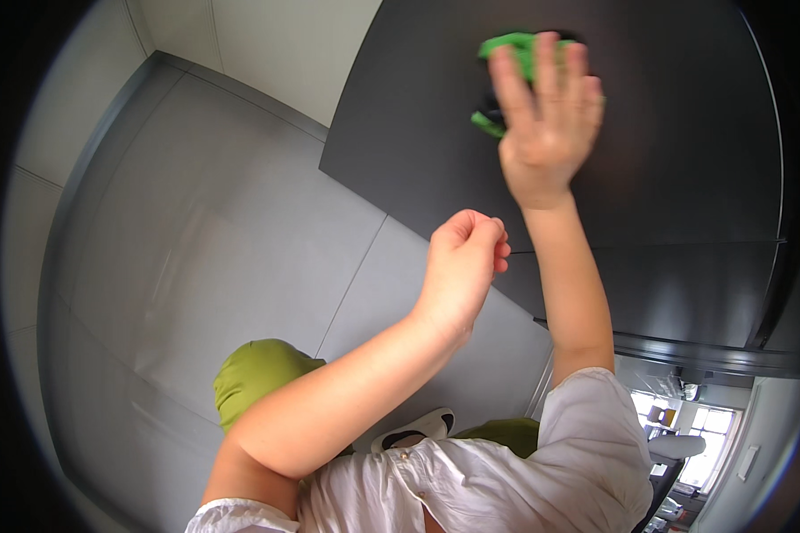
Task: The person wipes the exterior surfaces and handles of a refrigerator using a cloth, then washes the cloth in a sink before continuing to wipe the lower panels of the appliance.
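Observation:
My right hand (547, 126) presses flat with spread fingers over a green and black cloth (521, 50). Behind the cloth is a smooth dark grey panel (413, 113), part of a large cabinet or appliance. The hand is slightly blurred and covers most of the cloth. Lower and further left, my left hand (467, 246) is curled into a loose fist in front of the panel's lower edge. Nothing shows between its fingers, and it looks apart from the panel.
Large grey tiles cover the floor (240, 180). Off-white panelled fronts (267, 46) stand at the upper left. A seam divides the dark panel from a lower dark section (680, 293). At the lower right, a bright window (707, 446) and cluttered shelving appear. A white shoe (427, 426) shows below me.

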`<state>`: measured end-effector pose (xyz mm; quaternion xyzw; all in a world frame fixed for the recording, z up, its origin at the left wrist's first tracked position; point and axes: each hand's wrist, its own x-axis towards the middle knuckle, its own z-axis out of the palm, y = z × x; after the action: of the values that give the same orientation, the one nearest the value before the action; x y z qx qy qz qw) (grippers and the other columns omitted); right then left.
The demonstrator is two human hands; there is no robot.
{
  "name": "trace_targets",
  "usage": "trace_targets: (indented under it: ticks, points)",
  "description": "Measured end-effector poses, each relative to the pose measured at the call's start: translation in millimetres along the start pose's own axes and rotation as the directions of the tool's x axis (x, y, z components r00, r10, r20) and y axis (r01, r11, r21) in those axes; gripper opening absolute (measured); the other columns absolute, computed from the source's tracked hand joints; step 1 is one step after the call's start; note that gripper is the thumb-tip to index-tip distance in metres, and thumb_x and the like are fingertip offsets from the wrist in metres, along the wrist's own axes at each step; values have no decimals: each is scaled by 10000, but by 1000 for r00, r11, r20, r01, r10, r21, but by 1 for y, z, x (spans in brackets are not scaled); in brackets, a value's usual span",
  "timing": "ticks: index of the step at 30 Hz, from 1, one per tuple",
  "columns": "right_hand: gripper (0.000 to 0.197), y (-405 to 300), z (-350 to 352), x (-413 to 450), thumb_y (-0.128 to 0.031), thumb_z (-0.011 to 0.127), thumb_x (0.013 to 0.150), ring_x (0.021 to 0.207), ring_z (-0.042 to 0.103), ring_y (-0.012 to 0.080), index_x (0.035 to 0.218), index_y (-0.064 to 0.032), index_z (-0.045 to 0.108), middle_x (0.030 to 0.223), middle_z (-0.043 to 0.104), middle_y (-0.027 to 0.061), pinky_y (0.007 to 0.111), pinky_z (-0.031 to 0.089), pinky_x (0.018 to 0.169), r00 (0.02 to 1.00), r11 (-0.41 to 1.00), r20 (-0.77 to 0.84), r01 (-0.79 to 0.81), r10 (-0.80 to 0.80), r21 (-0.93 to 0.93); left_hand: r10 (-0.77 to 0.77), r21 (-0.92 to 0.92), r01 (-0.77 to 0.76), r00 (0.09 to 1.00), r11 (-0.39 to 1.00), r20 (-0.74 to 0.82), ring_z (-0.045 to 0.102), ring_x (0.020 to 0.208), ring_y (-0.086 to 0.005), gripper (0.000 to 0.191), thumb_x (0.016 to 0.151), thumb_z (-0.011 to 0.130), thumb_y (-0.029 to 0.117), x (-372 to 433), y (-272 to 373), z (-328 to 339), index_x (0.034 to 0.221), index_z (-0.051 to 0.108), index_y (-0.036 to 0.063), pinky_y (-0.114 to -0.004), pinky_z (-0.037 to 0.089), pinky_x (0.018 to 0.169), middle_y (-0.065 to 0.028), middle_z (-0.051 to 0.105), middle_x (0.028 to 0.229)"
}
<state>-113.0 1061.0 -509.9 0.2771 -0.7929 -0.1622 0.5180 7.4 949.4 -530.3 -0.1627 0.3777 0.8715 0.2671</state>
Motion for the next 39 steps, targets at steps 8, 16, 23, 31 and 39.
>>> trace_targets:
  ticks: [8, 16, 23, 31, 39]
  points:
    - [505, -72, 12, -162, -214, 264, 1031, 1480, 122, 154, 1510, -56, 240, 1598, 183, 51, 303, 101, 1206, 337, 618, 749, 777, -571, 121, -81, -198, 60, 992, 978, -101, 509, 662, -89, 128, 866, 515, 223, 3, 1, -4, 810, 530, 109, -261, 412, 677, 4, 554, 743]
    - [534, -70, 28, -112, -193, 449, 934, 1469, 197, 184, 1463, -144, 392, 1565, 288, 13, 355, 267, 1112, 683, 924, 645, 370, -341, 97, 10, -223, -31, 996, 974, -93, 501, 668, -85, 138, 893, 518, 207, -7, 16, -15, 790, 517, 116, -241, 405, 658, 8, 556, 749]
    - [617, -75, 48, 29, -212, 584, 837, 1457, 238, 262, 1434, -192, 426, 1556, 312, 59, 577, 101, 1145, 965, 991, 233, -134, 124, 26, 240, -239, -264, 963, 935, -125, 477, 671, -100, 125, 893, 506, 181, -1, 33, -13, 810, 528, 89, -246, 407, 649, -11, 545, 759]
    - [603, -109, 36, -121, -76, 368, 926, 1490, 83, 204, 1508, -36, 214, 1607, 122, 89, 391, 139, 1216, 230, 595, 720, 744, -655, 304, 240, -307, -269, 962, 913, -130, 488, 657, -84, 124, 903, 494, 178, -4, 42, -16, 830, 531, 85, -237, 409, 625, -11, 539, 741]
    - [517, -92, 49, 21, -174, 505, 889, 1437, 276, 177, 1396, -273, 476, 1549, 315, -21, 718, 172, 1034, 882, 972, 443, 219, -160, -85, 279, -342, -348, 931, 873, -236, 471, 660, -93, 141, 904, 491, 184, -4, 60, -27, 817, 531, 80, -243, 407, 624, -9, 527, 732]
